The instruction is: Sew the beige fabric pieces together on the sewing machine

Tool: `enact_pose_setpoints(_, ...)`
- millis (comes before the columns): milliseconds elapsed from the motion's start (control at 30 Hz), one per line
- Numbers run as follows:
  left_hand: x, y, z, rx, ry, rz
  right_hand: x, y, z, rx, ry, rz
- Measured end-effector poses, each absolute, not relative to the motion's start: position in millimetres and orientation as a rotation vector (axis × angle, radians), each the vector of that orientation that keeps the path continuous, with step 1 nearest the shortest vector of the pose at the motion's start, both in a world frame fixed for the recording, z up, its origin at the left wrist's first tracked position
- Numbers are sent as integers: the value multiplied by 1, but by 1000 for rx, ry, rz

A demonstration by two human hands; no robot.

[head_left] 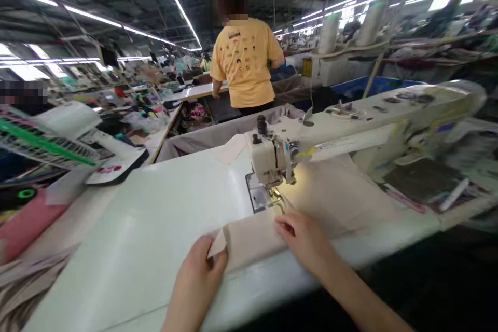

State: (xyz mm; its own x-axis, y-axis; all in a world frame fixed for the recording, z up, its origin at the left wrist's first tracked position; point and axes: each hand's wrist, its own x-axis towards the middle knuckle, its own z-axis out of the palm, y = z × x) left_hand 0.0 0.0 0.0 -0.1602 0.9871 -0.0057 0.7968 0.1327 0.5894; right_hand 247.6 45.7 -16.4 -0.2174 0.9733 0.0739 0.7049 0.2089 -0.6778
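A beige piece of fabric (252, 241) lies on the white sewing table (167, 207), stretching from my left hand to beyond the right of the needle. My left hand (201, 264) pinches the fabric's left end, where a corner folds up between thumb and fingers. Close in front of the presser foot, my right hand (301, 236) has its fingers drawn together at the fabric's edge. The sewing machine (268, 161) stands over the cloth, its lamp lighting the needle area. Whether the needle is in the cloth I cannot make out.
A small beige fabric piece (232, 149) lies at the table's far edge. A white fan (70, 124) stands left. Pink scissors (406, 201) lie by the machine's base at right. A person in a yellow shirt (247, 62) stands beyond, facing away.
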Motion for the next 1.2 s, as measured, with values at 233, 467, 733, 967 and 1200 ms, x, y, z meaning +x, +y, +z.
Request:
enact_pose_setpoints(233, 2, 1, 11, 1561, 2168, 791, 248, 36, -29, -1338, -2165, 138)
enact_pose_setpoints(467, -5, 3, 2, 1535, 2132, 757, 255, 38, -39, -1134, -2162, 34)
enact_pose_setpoints(733, -4, 5, 3, 1529, 2150, 732, 256, 38, -38, -1158, -2176, 36)
enact_pose_setpoints(967, -3, 7, 2, 1584, 2197, 643, 255, 38, -36, -1171, -2182, 1)
enact_pose_setpoints(1200, 1, -2, 3, 2072, 2398, 475, 256, 40, -36, -1132, -2219, -57)
